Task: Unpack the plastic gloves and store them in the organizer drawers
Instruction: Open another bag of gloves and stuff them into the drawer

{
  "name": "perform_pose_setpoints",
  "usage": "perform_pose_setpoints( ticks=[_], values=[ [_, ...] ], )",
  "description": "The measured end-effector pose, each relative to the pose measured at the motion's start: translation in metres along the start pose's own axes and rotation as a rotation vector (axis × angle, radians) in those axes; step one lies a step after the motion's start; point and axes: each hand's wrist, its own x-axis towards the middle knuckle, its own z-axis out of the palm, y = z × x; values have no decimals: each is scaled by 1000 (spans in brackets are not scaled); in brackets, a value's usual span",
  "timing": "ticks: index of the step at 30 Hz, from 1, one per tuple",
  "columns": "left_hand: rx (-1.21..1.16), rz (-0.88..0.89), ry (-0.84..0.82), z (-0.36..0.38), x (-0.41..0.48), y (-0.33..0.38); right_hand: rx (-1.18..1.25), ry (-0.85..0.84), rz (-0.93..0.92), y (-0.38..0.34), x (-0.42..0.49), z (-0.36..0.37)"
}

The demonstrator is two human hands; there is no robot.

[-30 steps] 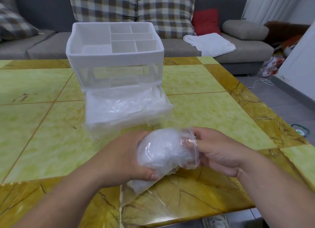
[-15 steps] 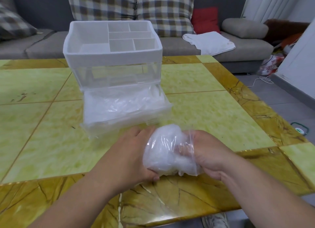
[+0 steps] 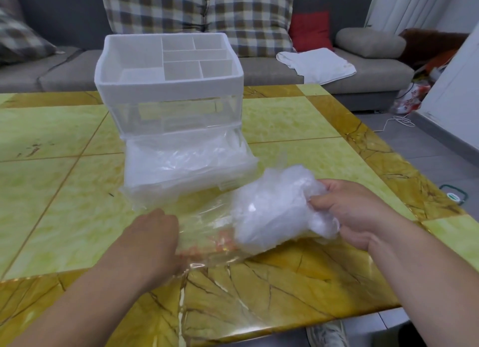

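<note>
Plastic gloves (image 3: 274,209) in right hand (image 3: 357,212), bag (image 3: 207,225) in left hand (image 3: 153,240), drawer (image 3: 181,188) (part-filled) beyond

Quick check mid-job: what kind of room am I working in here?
Most likely a home living room: a grey sofa with plaid cushions stands right behind the low yellow-tiled table where the work is going on.

table (image 3: 285,118): yel-green marble tiles w/ gold-brown veined border. organizer (image 3: 168,92): white top tray, clear drawers. gloves (image 3: 272,206): milky translucent white. bag (image 3: 207,225): clear. sofa (image 3: 272,72): grey. plaid cushions (image 3: 248,22): brown/beige/white. red cushion (image 3: 309,30): solid. cloth (image 3: 316,64) on sofa: white. floor (image 3: 427,149): grey.
</note>
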Motion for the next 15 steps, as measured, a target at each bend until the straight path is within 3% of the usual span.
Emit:
perform_pose_setpoints(
  ticks=[5, 9, 11, 13, 15],
  values=[
    [84, -160, -32, -13, -9, -18, -46, 111, 6, 1, 5, -8],
    [239, -185, 153, -30, -35, -5, -127, 117, 25, 2, 7, -3],
    [242, -126, 302, -32, -45, 13, -195, 137, 36, 2, 7, -1],
    [76, 12, 439, -25, -45, 31, -263, 145, 49, 2, 5, -1],
    [-52, 94, 316, -11, -34, 41, -340, 147, 57, 3, 3, 0]
  ],
)
